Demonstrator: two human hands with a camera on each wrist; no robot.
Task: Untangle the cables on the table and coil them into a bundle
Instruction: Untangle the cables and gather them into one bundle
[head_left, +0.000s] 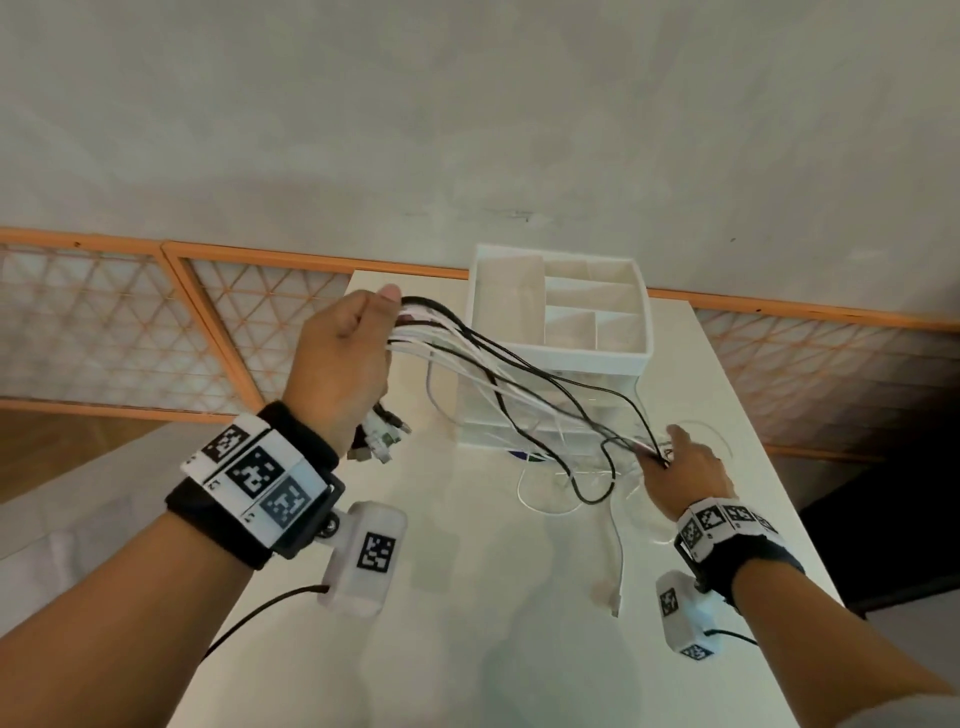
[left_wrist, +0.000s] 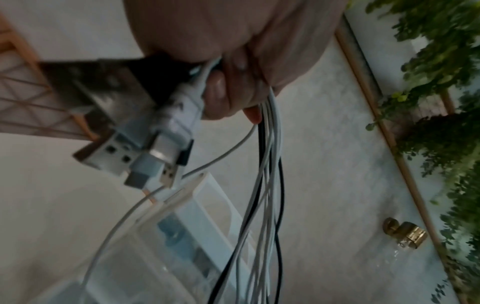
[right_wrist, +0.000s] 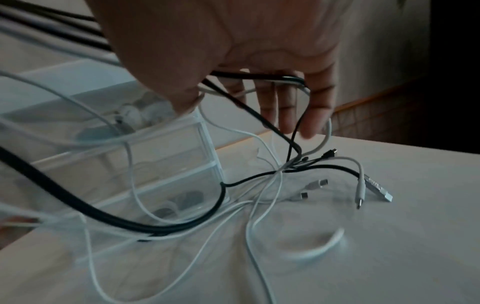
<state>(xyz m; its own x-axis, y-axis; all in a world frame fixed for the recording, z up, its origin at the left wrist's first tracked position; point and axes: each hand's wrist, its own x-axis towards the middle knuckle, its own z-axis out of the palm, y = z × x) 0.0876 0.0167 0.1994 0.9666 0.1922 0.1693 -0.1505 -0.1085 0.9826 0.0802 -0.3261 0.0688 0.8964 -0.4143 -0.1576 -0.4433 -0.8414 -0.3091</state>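
Observation:
My left hand (head_left: 343, 358) is raised over the table's left side and grips a bundle of black and white cables (head_left: 519, 379) in a fist. USB plugs (head_left: 379, 441) hang below that fist (left_wrist: 233, 82), seen close up as plugs (left_wrist: 155, 160) in the left wrist view. The cables (left_wrist: 267, 164) stretch down to the right, across the organiser's front, to my right hand (head_left: 685, 467) low near the table. There the strands (right_wrist: 259, 77) cross the base of my straight, downward-pointing fingers (right_wrist: 272, 107). Slack loops and small plug ends (right_wrist: 376, 189) lie on the table below.
A white compartment organiser (head_left: 571, 358) on clear drawers (right_wrist: 130, 164) stands at the back middle of the white table (head_left: 467, 623). One loose white cable (head_left: 618, 561) lies towards the front. The table's right edge (head_left: 769, 467) is close to my right hand. Orange-framed lattice panels (head_left: 104, 322) run behind.

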